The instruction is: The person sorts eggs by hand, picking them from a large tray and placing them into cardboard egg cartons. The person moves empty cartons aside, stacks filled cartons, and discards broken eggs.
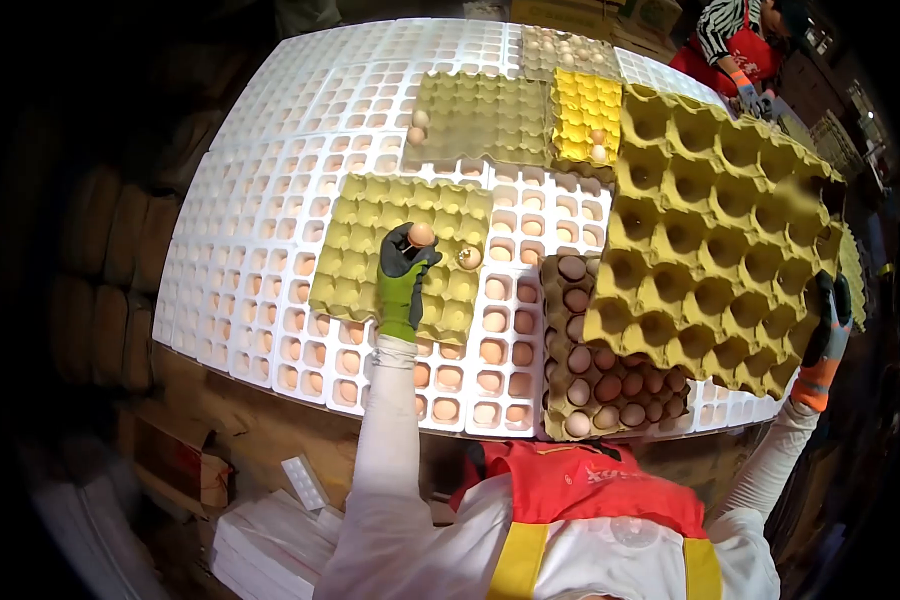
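Note:
My left hand (408, 262), in a green and black glove, grips a brown egg (421, 235) over a yellowish pulp egg tray (355, 215). Another egg (470, 258) with a pale mark sits in that tray, right of the hand. My right hand (832, 325), in an orange and grey glove, holds the right edge of a large pulp egg tray (710, 245), raised and tilted, with bare cups. Partly beneath it, a brown pulp tray (550, 330) is filled with eggs (607, 388).
White foam trays (270, 170) with eggs in their cells cover the table. Farther back lie a pulp tray (480, 115) with two eggs, a yellow tray (585, 105) and another egg tray (568, 52). A co-worker (745, 50) stands at the far right. Boxes (175, 455) sit below the front edge.

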A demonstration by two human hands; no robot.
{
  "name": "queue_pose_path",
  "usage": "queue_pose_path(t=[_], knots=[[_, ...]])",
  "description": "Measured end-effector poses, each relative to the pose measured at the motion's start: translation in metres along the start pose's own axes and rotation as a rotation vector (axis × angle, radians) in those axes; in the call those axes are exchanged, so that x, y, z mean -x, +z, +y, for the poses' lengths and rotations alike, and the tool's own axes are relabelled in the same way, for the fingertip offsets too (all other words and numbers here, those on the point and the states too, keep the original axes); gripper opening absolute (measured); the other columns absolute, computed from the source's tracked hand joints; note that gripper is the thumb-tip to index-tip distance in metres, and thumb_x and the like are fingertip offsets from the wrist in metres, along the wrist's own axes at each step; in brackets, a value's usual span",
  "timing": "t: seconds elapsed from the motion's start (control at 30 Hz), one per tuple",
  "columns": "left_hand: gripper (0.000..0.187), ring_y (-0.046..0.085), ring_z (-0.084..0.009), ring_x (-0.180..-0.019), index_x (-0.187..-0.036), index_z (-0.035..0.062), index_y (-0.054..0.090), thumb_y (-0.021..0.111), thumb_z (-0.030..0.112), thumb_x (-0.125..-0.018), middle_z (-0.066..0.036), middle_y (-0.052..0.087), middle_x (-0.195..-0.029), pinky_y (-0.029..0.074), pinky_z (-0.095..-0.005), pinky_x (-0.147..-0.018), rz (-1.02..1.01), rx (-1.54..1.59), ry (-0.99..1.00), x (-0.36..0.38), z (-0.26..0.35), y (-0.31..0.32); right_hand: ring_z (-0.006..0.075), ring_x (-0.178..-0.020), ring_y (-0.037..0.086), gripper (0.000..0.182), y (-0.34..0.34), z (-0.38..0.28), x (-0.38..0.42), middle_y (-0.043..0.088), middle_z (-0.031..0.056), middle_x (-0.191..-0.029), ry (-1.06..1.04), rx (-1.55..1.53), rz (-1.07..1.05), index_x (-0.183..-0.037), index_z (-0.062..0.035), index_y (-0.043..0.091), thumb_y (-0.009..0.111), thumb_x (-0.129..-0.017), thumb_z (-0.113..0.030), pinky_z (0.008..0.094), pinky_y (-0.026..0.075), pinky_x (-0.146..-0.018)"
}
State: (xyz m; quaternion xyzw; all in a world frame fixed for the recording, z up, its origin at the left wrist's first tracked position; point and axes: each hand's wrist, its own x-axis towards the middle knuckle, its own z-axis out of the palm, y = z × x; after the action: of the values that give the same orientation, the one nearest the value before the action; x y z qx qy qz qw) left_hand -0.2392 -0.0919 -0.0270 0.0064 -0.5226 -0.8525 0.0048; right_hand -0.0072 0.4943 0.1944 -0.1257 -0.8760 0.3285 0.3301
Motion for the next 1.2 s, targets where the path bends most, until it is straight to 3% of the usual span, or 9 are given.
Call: queue_pose_path(t=[0.13,0.33,0.43,0.53,0.67,0.73,0.83,1.1,1.2], knots=[[0.053,0.062,-0.0173,-0.099,-0.139,0.0029,0.047,0.064,-0.006,-0.090,-0.009,0.058,-0.117,0.057,-0.0282,-0.085,0.049,-0.039,0.005,-0.009,-0.017,0.007,0.0239,-0.125,0.059,0.041,-0.011,0.008,0.028,0.062,0.0145,-0.135,0.131,-0.167,0.096,-0.136,0.0054,0.055,0.042,-0.107,-0.019,0.0370,0.044,-0.109],[0.065,0.063,-0.0191,-0.105,-0.152,0.0062,0.036,0.063,0.005,-0.093,-0.007,0.056,-0.118,0.058,-0.0307,-0.086,-0.100,-0.110,-0.022,-0.004,-0.006,0.012,0.0220,-0.122,0.061,0.036,-0.034,-0.005,0.041,0.064,0.0134,-0.132,-0.231,0.300,-0.049,-0.132,0.0039,0.060,0.046,-0.105,-0.016,0.0346,0.045,-0.107],[0.053,0.064,-0.0191,-0.104,-0.140,0.0044,0.047,0.066,0.001,-0.091,-0.007,0.058,-0.119,0.058,-0.0303,-0.086,-0.108,-0.142,-0.052,-0.011,-0.008,0.006,0.0209,-0.120,0.061,0.034,-0.027,-0.018,0.040,0.065,0.0129,-0.131,0.139,-0.040,0.059,-0.130,0.0048,0.061,0.048,-0.104,-0.014,0.0339,0.045,-0.106],[0.045,0.064,-0.0172,-0.100,-0.131,0.0050,0.053,0.068,0.000,-0.089,-0.005,0.059,-0.116,0.057,-0.0297,-0.083,-0.137,-0.227,0.000,-0.016,-0.016,0.001,0.0302,-0.130,0.056,0.054,-0.060,0.034,0.043,0.058,0.0160,-0.140,0.020,0.138,-0.041,-0.142,-0.0012,0.053,0.050,-0.105,-0.040,0.0417,0.043,-0.111],[0.042,0.064,-0.0169,-0.098,-0.124,0.0083,0.059,0.073,0.005,-0.085,-0.004,0.063,-0.112,0.054,-0.0315,-0.081,-0.094,-0.780,0.284,-0.017,-0.013,0.007,0.0296,-0.130,0.056,0.054,-0.064,0.046,0.045,0.060,0.0167,-0.139,0.078,-0.083,-0.002,-0.143,-0.0017,0.052,0.052,-0.103,-0.039,0.0416,0.043,-0.111],[0.045,0.059,-0.0313,-0.106,-0.118,0.0141,0.063,0.077,0.016,-0.076,-0.009,0.063,-0.110,0.046,-0.0446,-0.092,-0.052,-1.107,0.465,-0.016,-0.009,0.010,0.0293,-0.129,0.057,0.054,-0.063,0.043,0.046,0.060,0.0168,-0.138,0.025,-0.082,0.000,-0.143,-0.0017,0.051,0.053,-0.103,-0.038,0.0416,0.043,-0.111],[0.044,0.056,-0.0316,-0.111,-0.116,0.0185,0.065,0.077,0.022,-0.074,-0.006,0.064,-0.109,0.040,-0.0461,-0.097,-0.017,-1.389,0.596,-0.013,-0.013,0.007,0.0281,-0.127,0.058,0.047,-0.064,0.027,0.041,0.062,0.0162,-0.136,-0.025,0.199,-0.034,-0.141,-0.0015,0.054,0.049,-0.104,-0.030,0.0406,0.044,-0.110],[0.046,0.054,-0.0300,-0.116,-0.115,0.0227,0.071,0.080,0.027,-0.070,-0.006,0.062,-0.121,0.039,-0.0441,-0.102,-0.051,-1.423,0.484,-0.025,-0.015,-0.002,0.0205,-0.094,0.062,0.023,0.007,-0.082,0.042,0.068,0.0111,-0.103,0.300,-0.155,0.349,-0.107,0.0042,0.067,0.063,-0.096,-0.015,0.0342,0.050,-0.086],[0.048,0.053,-0.0303,-0.121,-0.117,0.0227,0.070,0.081,0.029,-0.070,-0.008,0.062,-0.123,0.038,-0.0448,-0.102,-0.079,-1.465,0.529,-0.028,-0.015,-0.007,0.0236,-0.112,0.061,0.030,-0.042,-0.011,0.053,0.062,0.0143,-0.125,0.145,0.020,0.143,-0.122,0.0036,0.063,0.050,-0.102,-0.013,0.0352,0.047,-0.099]])
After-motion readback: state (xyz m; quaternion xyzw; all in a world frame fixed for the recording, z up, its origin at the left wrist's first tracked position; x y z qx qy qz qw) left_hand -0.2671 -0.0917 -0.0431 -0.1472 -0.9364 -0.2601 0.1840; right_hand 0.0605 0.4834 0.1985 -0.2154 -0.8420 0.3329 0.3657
